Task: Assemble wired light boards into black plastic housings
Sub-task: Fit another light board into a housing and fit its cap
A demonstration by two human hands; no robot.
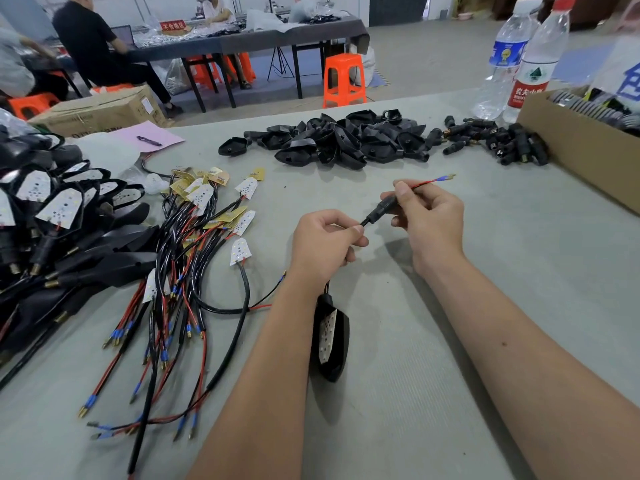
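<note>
Grey felt covered the table point(450, 341), and stock was laid out in reach all round the hands. Loose wired light boards point(207, 237) were heaped just left of the left hand point(322, 244), finished units point(52, 237) further left, empty black housings point(346, 140) piled beyond both hands, small black connector sleeves point(495, 140) beyond the right. One housing with its board seated point(330, 341) was left hanging below the left wrist, probably so the lead could be worked freely. That lead point(363, 221) was pinched between thumb and curled fingers of the left hand. A black sleeve point(382, 206) was gripped by the right hand point(429, 220), fingers closed round it, with the red wire and blue terminal point(440, 179) poking out past the thumb. By the look of it, the sleeve was being threaded along the lead.
</note>
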